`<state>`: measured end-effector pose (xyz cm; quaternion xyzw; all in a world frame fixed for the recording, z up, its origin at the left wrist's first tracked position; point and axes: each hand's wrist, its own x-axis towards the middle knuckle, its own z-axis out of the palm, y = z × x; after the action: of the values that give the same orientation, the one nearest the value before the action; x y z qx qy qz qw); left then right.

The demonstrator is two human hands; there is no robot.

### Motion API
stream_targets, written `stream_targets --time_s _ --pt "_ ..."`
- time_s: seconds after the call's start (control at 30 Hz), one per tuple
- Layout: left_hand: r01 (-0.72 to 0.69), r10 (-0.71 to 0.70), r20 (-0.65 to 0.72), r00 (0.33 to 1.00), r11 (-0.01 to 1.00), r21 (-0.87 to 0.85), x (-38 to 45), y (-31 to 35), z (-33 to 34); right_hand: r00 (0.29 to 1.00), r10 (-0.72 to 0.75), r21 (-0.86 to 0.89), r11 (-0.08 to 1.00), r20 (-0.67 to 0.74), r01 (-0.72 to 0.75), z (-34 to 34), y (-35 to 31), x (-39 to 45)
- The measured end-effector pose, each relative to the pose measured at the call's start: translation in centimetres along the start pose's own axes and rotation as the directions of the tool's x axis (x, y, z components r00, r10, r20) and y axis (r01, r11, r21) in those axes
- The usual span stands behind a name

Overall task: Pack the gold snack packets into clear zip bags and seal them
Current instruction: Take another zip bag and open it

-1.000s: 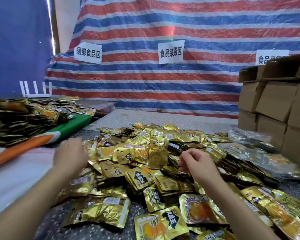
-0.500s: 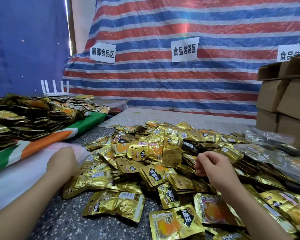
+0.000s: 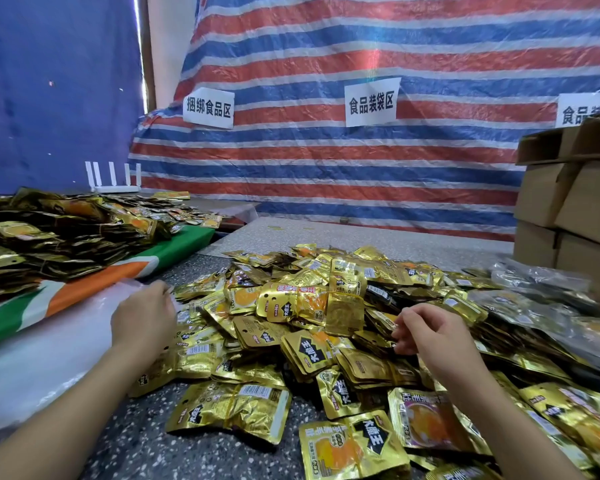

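A big heap of gold snack packets (image 3: 326, 306) covers the speckled table (image 3: 146, 441) in front of me. A stack of clear zip bags (image 3: 49, 348) lies flat at the left of the heap. My left hand (image 3: 142, 317) rests at the edge of that stack, fingers pointing forward onto the plastic; the back of the hand hides what the fingertips do. My right hand (image 3: 433, 336) hovers over the middle of the heap, its fingers loosely curled just above the packets and holding nothing that I can see.
More gold packets (image 3: 49, 244) are piled on a green, orange and white cloth (image 3: 174, 251) at the left. Filled clear bags (image 3: 534, 306) lie at the right, beside stacked cardboard boxes (image 3: 568, 209). A striped tarp (image 3: 326, 174) with paper signs closes the back.
My left hand has moved left, off the gold packets and onto the edge of the clear bags. The right hand stays over the heap. The view has shifted left.
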<state>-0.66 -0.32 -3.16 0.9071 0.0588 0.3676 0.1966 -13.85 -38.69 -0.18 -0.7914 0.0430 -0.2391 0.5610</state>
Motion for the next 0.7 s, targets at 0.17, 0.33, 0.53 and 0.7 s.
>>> stream_targets --time_s 0.17,0.33,0.53,0.7 --pt "-0.053 0.049 -0.020 0.999 0.939 -0.340 -1.7 6.9 -1.9 1.000 0.001 -0.002 1.000 0.011 -0.001 0.1 -0.4 -0.2" --pt "-0.087 0.154 0.037 0.987 0.725 -0.683 -5.7 15.4 -2.4 0.996 0.063 0.092 0.993 0.062 -0.069 0.1 -0.4 -0.2" --pt "-0.256 0.396 -0.047 0.917 0.493 -0.832 -10.6 21.6 -1.5 0.957 0.234 0.322 0.905 0.171 -0.279 0.0 -0.3 0.3" --pt "-0.405 0.580 -0.123 0.805 0.387 -0.828 -12.6 21.9 -0.8 0.921 0.331 0.313 0.869 0.208 -0.383 -0.3 -0.7 0.3"
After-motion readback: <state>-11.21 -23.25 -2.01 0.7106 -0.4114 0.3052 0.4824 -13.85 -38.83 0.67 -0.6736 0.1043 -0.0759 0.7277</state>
